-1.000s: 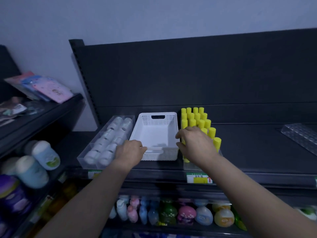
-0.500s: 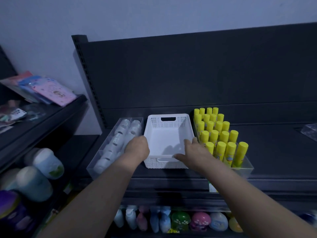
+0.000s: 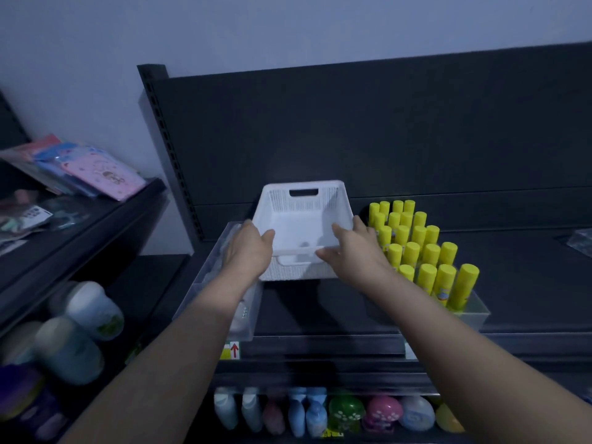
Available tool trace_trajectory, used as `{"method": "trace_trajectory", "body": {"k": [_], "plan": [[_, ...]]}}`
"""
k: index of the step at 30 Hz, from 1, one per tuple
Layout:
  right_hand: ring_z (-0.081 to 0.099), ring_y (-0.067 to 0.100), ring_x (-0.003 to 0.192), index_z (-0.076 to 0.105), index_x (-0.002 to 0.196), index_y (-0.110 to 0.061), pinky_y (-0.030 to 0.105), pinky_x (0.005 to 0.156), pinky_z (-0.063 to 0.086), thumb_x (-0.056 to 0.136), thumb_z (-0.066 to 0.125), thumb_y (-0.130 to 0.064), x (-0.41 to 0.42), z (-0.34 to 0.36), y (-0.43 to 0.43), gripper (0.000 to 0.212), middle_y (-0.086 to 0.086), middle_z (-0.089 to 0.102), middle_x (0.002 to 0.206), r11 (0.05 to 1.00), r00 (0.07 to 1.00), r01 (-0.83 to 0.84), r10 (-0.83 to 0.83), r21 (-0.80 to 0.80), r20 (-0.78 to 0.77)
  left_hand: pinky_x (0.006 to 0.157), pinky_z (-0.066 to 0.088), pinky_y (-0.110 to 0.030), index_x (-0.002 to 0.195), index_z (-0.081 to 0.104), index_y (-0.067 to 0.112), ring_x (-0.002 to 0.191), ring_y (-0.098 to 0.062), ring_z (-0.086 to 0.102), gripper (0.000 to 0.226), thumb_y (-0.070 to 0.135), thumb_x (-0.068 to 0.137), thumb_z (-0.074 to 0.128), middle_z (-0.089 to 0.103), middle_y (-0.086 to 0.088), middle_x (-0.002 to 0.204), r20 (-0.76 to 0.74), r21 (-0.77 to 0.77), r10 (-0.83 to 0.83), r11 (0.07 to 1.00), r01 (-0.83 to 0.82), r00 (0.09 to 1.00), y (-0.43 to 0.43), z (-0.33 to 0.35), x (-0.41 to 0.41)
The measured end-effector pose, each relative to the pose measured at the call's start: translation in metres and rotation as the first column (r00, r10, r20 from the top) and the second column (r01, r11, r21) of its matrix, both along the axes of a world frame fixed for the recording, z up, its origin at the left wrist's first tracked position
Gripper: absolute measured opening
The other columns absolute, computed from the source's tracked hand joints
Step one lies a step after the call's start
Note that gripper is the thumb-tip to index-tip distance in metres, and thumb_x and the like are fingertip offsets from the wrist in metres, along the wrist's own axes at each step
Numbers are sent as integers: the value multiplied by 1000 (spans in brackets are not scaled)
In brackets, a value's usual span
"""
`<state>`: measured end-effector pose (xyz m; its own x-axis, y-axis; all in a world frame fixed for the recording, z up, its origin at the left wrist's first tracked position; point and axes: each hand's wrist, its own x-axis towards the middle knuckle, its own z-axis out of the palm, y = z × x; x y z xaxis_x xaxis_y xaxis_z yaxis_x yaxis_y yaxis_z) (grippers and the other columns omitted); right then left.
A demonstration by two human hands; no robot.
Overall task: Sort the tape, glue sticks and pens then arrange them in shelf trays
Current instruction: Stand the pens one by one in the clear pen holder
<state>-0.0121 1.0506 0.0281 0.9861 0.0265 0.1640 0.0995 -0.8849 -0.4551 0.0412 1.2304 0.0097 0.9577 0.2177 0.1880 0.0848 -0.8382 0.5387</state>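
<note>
We note a white basket [image 3: 304, 208] with fine mesh-patterned walls, bright yellow glue sticks [image 3: 426, 280], a black shelf [image 3: 528, 283]. We also log a pink packet [image 3: 110, 177] with small prints and a green bottle [image 3: 346, 411] spotted white.

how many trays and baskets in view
3: a clear tray at left, the white basket in the middle, a glue stick tray at right. A clear thing at the far right edge may be another.

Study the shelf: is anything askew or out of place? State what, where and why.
The empty white basket, between the clear tray and the yellow glue sticks, looks tilted and raised off the shelf, gripped at its near corners by the left hand and right hand.
</note>
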Motion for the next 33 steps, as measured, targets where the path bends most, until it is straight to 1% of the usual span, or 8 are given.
{"method": "trace_trajectory", "body": {"k": [2,6,9,12,18,24,29,33], "plan": [[24,37,132,40,137,-10,37,107,26,94,54,-37,-9,16,-4,53,17,18,151,999,997,6,-10,51,71,76,42,-35,122,46,2,105,-35,56,42,37,97,45,57,-17,119,80,-5,-14,1000,15,997,-3,20,-8],[18,37,137,37,142,-16,37,110,21,94,55,-36,-37,47,-32,55,17,11,155,994,979,62,-79,94,187,72,39,-34,119,47,4,100,-32,56,42,40,97,43,58,-14,116,207,-33,-103,993,112,973,-34,62,-30],[14,36,139,33,144,-19,39,111,21,94,54,-34,-69,61,-67,56,16,9,155,983,964,125,-153,135,219,79,44,-39,116,47,5,102,-33,56,45,45,95,43,58,-14,116,235,-38,-195,977,210,952,-75,81,-49],[12,35,139,35,140,-16,41,111,21,94,54,-32,-110,67,-114,52,16,8,156,962,939,221,-254,161,230,87,48,-46,115,47,8,103,-33,56,47,49,93,44,57,-12,117,248,-72,-305,941,332,919,-130,87,-76],[17,34,135,38,137,-11,42,108,24,95,54,-30,-222,67,-231,49,14,16,151,884,871,438,-462,164,164,89,48,-47,120,45,9,106,-32,55,49,50,93,45,56,-10,121,167,-101,-515,840,534,841,-273,77,-152],[18,33,136,39,137,-12,44,110,23,96,52,-34,-345,60,-342,48,12,16,153,754,752,643,-655,136,73,89,47,-45,116,48,8,107,-32,55,47,49,92,47,57,-12,120,94,-106,-698,702,704,710,-417,63,-246],[15,33,139,40,138,-11,45,110,23,96,52,-35,-420,55,-414,50,12,17,154,649,654,748,-756,137,12,89,47,-43,121,46,8,109,-32,55,50,49,93,48,56,-11,125,56,-126,-791,600,790,609,-511,53,-307],[17,33,139,40,138,-11,44,109,22,95,54,-35,-459,48,-468,51,13,18,153,561,568,817,-823,131,-17,94,46,-47,130,43,10,115,-32,52,56,52,92,47,53,-11,128,32,-147,-844,526,838,535,-581,44,-338]]}}
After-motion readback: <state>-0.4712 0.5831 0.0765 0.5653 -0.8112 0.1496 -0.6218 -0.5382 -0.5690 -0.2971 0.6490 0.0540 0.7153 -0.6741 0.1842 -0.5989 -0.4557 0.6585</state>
